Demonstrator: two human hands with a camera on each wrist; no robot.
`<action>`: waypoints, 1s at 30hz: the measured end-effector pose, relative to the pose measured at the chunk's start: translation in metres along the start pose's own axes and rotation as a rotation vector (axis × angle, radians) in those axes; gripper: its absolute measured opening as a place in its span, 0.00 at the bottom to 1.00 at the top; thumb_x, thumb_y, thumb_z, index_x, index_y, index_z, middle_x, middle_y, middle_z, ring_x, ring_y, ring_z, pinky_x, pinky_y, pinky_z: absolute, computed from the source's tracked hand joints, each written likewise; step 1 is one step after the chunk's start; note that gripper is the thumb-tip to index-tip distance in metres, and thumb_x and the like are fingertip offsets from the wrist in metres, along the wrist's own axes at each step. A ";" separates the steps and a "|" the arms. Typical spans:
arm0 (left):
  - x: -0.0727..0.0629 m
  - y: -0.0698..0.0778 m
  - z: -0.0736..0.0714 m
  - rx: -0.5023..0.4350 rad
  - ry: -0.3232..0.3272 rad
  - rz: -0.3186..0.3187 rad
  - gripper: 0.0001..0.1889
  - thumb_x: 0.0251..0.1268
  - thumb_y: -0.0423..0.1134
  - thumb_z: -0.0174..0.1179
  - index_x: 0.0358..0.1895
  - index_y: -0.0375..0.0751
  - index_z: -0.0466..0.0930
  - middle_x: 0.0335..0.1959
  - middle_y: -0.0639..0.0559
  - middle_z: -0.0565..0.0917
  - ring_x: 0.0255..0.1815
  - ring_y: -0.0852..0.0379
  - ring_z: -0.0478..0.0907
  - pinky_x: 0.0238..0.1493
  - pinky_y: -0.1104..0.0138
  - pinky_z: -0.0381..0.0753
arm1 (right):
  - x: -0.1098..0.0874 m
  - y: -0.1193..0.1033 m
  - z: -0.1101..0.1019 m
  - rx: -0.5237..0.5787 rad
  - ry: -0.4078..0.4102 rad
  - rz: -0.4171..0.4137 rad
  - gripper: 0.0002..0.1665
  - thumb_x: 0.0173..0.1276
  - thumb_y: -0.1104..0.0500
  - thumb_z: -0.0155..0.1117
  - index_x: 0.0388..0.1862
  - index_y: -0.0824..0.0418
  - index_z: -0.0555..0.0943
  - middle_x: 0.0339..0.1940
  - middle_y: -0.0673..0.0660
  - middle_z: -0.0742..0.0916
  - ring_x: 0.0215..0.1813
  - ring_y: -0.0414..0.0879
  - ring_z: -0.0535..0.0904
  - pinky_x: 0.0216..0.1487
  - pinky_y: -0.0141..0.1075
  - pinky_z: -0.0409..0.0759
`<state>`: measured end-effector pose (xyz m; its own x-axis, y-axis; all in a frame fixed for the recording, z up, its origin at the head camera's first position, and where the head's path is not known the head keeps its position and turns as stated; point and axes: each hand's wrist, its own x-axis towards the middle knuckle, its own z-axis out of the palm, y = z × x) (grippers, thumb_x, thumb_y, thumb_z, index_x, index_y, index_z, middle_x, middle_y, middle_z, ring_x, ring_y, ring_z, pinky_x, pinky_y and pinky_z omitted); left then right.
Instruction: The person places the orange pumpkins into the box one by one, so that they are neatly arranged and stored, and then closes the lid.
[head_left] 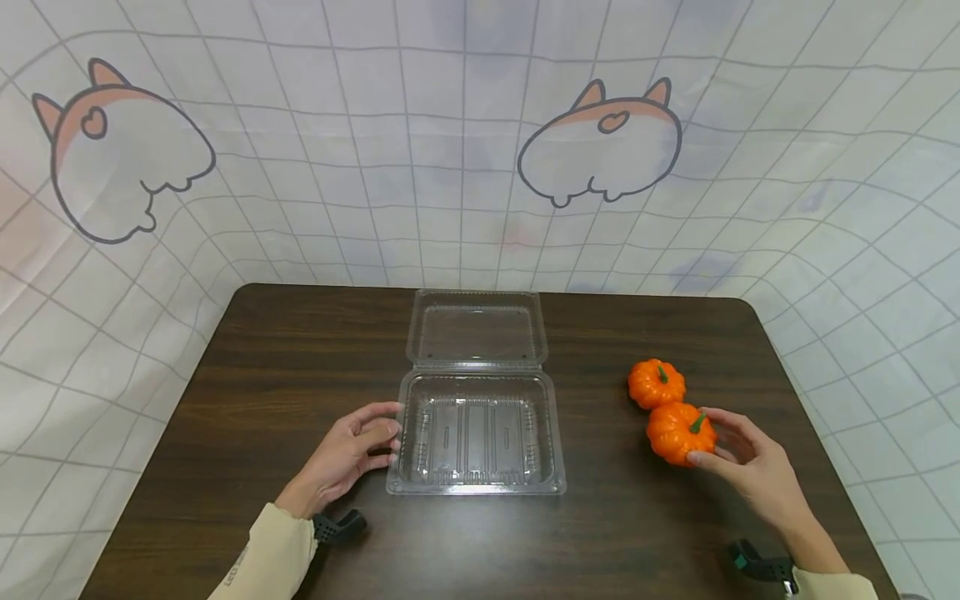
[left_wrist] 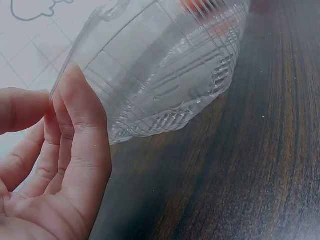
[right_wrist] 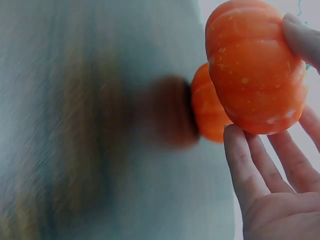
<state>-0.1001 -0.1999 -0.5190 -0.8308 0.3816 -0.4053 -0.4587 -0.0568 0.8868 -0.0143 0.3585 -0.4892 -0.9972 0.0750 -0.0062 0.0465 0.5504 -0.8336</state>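
Note:
My left hand (head_left: 352, 454) pinches the left rim of a clear plastic clamshell container (head_left: 472, 442), thumb on one side and fingers on the other, as the left wrist view shows. The container's lid (head_left: 477, 331) lies folded back behind the tray. Over on the right, my right hand (head_left: 757, 475) holds an orange mini pumpkin (head_left: 678, 433) with a green stem between thumb and fingertips. In the right wrist view this pumpkin (right_wrist: 255, 65) appears raised off the table. A second orange pumpkin (head_left: 655, 383) sits on the table just behind it.
The dark wood table (head_left: 300, 358) has rounded back corners. A white gridded curtain (head_left: 360, 167) with cartoon animal prints hangs along its back and sides. Dark straps (head_left: 341, 527) circle both wrists.

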 end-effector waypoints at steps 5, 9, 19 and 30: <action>-0.005 -0.003 0.003 -0.016 0.008 -0.002 0.27 0.74 0.40 0.64 0.71 0.41 0.69 0.39 0.61 0.84 0.41 0.62 0.82 0.46 0.66 0.89 | 0.003 -0.011 0.001 0.024 -0.019 -0.038 0.38 0.67 0.62 0.75 0.74 0.62 0.71 0.62 0.26 0.76 0.58 0.17 0.76 0.51 0.16 0.81; -0.008 -0.005 0.006 -0.030 0.009 0.002 0.26 0.75 0.41 0.63 0.71 0.42 0.69 0.39 0.61 0.85 0.41 0.63 0.83 0.46 0.67 0.89 | 0.005 -0.023 0.003 0.074 -0.036 -0.057 0.38 0.67 0.65 0.74 0.74 0.63 0.71 0.63 0.29 0.78 0.57 0.20 0.79 0.51 0.19 0.83; -0.009 -0.016 0.013 -0.085 0.002 0.022 0.25 0.75 0.39 0.62 0.71 0.43 0.70 0.40 0.61 0.84 0.41 0.63 0.83 0.45 0.68 0.89 | 0.016 -0.054 0.017 0.309 -0.097 -0.126 0.38 0.64 0.75 0.71 0.72 0.66 0.71 0.66 0.37 0.80 0.58 0.28 0.84 0.51 0.23 0.85; -0.008 -0.020 0.014 -0.093 0.017 0.033 0.26 0.75 0.39 0.63 0.72 0.40 0.69 0.42 0.60 0.85 0.42 0.63 0.83 0.44 0.67 0.89 | 0.033 -0.074 0.045 0.360 -0.084 -0.165 0.36 0.63 0.76 0.71 0.69 0.64 0.75 0.67 0.44 0.78 0.61 0.32 0.82 0.55 0.22 0.84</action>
<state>-0.0803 -0.1887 -0.5301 -0.8507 0.3628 -0.3804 -0.4575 -0.1546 0.8757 -0.0538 0.2826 -0.4526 -0.9916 -0.0663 0.1112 -0.1233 0.2219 -0.9672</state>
